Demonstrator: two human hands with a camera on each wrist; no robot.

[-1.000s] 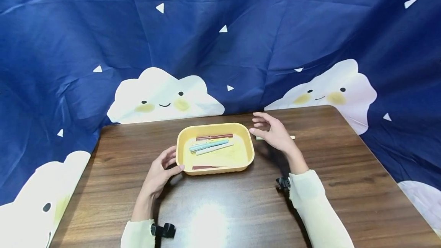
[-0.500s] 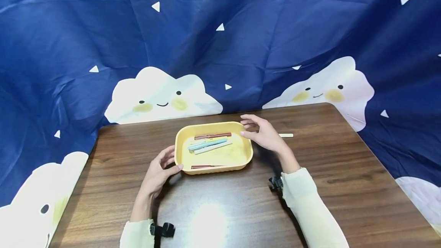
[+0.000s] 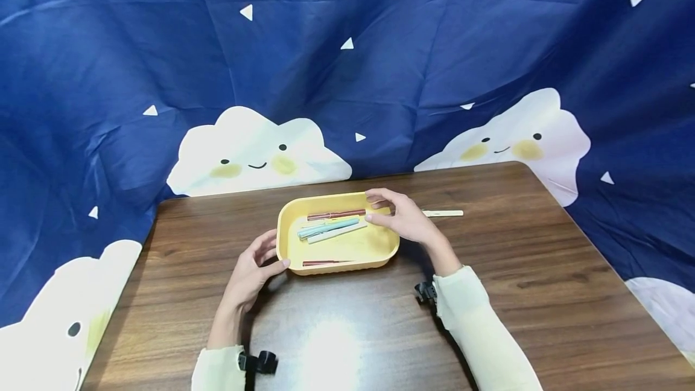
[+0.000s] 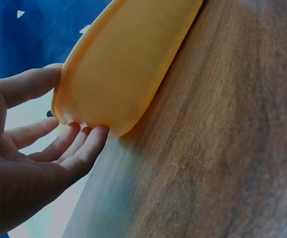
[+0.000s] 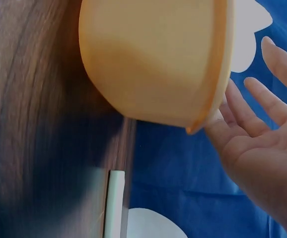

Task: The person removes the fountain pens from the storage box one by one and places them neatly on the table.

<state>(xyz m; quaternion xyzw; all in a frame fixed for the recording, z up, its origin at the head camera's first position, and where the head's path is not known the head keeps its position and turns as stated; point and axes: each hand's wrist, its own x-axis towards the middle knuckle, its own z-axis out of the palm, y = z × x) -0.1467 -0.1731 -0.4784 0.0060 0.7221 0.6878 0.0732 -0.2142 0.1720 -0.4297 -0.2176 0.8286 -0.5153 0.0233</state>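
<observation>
A shallow yellow plastic box (image 3: 374, 253) sits on the table. Inside it lie several pens: a dark red pen (image 3: 336, 215) along the back, a light blue pen (image 3: 328, 228) and a white pen (image 3: 338, 233) in the middle, another red pen (image 3: 320, 263) by the front wall. My left hand (image 3: 252, 273) holds the box's left end, thumb on the rim and fingertips against the outer wall, as the left wrist view shows. Over the box's right end hovers my right hand (image 3: 404, 217), fingers spread, thumb apart, nothing between them.
A whitish pen (image 3: 445, 213) lies on the brown wooden table (image 3: 516, 270) just right of the box, partly hidden by the right hand. Behind the table hangs a blue curtain (image 3: 304, 47) with clouds. Black wrist cameras sit at both sleeves.
My right hand has moved left, from beside the box to above its right end, uncovering more of the pen on the table. The left hand stays at the box's left end.
</observation>
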